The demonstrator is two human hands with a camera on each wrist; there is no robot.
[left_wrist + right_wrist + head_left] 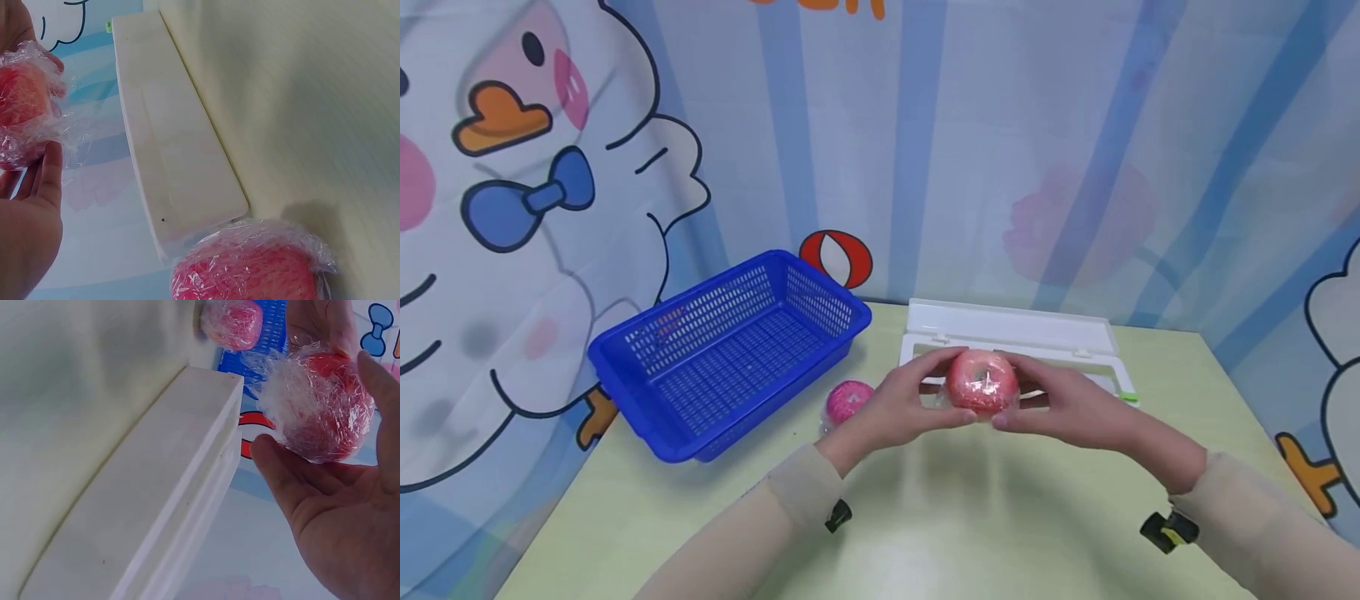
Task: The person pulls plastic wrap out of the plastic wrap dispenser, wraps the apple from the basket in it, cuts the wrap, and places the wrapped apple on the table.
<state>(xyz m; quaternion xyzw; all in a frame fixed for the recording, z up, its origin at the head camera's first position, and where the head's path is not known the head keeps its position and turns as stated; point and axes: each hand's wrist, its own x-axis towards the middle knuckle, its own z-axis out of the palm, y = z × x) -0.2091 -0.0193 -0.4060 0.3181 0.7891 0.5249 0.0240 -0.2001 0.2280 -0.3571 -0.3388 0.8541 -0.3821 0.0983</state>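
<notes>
A red apple [983, 379] wrapped in clear plastic film is held up between both hands, above the table in front of an open white box. My left hand [895, 406] grips its left side, thumb low and fingers behind. On the other side my right hand [1067, 400] holds it the same way, and the thumbs nearly meet under the front. Loose crinkled film [284, 400] bunches on its underside in the right wrist view. Another wrapped, pinkish-red apple [847, 401] sits on the table beside my left hand, partly hidden by it in the head view.
A blue perforated plastic basket [730, 433] stands at the left. The long white box [1011, 325], lid raised, lies at the back of the pale table [917, 533], a green piece [1129, 397] at its right end. A printed cartoon curtain [865, 142] hangs behind.
</notes>
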